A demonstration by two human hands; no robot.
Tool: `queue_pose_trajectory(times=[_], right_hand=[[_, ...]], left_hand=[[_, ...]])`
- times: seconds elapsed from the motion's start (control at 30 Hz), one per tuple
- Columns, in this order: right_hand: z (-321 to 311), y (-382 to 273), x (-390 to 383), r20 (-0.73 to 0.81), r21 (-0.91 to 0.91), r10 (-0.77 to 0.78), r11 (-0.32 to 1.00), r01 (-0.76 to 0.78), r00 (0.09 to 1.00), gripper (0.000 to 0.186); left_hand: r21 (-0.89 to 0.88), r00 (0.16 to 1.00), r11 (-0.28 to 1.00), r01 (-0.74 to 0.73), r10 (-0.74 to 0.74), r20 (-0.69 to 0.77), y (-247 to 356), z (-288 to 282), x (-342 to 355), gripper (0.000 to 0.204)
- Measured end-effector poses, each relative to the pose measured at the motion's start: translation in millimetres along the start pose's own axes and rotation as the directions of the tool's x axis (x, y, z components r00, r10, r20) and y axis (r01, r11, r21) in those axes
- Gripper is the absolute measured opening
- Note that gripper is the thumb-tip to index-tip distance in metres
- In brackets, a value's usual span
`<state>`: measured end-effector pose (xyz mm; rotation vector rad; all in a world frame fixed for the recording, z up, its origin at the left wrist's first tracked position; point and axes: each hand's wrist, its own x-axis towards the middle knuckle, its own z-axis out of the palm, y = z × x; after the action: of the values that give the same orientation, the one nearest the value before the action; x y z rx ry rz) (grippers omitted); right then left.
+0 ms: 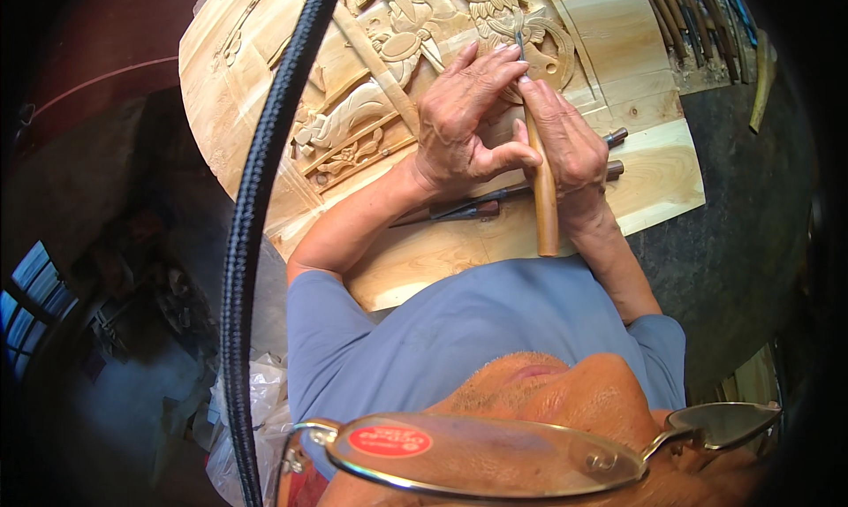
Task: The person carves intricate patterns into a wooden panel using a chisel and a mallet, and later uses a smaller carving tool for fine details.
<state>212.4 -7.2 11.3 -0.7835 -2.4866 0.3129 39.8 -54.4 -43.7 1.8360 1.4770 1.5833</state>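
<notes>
A carving chisel (542, 180) with a long pale wooden handle slants between my hands, its narrow metal blade pointing away from me. My right hand (568, 140) is closed along the handle's right side, fingers near the blade. From the left, my left hand (464, 109) lays its fingertips against the blade, and its thumb meets the handle. Under both hands is a carved wooden panel (389, 92) with figures and leafy shapes in relief. My fingers partly cover the carving by the blade tip.
More chisels (468, 210) with dark handles lie on the panel's near part, below my hands. Several tools (698, 21) are lined up at the far right, beside a curved pale stick (762, 83). A black braided cable (265, 171) crosses the view on the left. Plastic bags (265, 388) sit at lower left.
</notes>
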Motion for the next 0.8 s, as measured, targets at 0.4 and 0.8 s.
queue_pose_trajectory(times=[0.4, 0.8], right_hand=[[-1.9, -7.1, 2.5, -0.029, 0.002, 0.025, 1.0, -0.025, 0.999, 0.043], [-21.5, 0.2, 16.2, 0.027, 0.12, 0.017, 0.993, -0.02, 1.0, 0.046]], left_hand=[[-0.014, 1.0, 1.0, 0.002, -0.002, -0.012, -2.3, 2.3, -2.2, 0.096], [-0.014, 1.0, 1.0, -0.027, 0.027, -0.013, -0.4, 1.5, -1.3, 0.102]])
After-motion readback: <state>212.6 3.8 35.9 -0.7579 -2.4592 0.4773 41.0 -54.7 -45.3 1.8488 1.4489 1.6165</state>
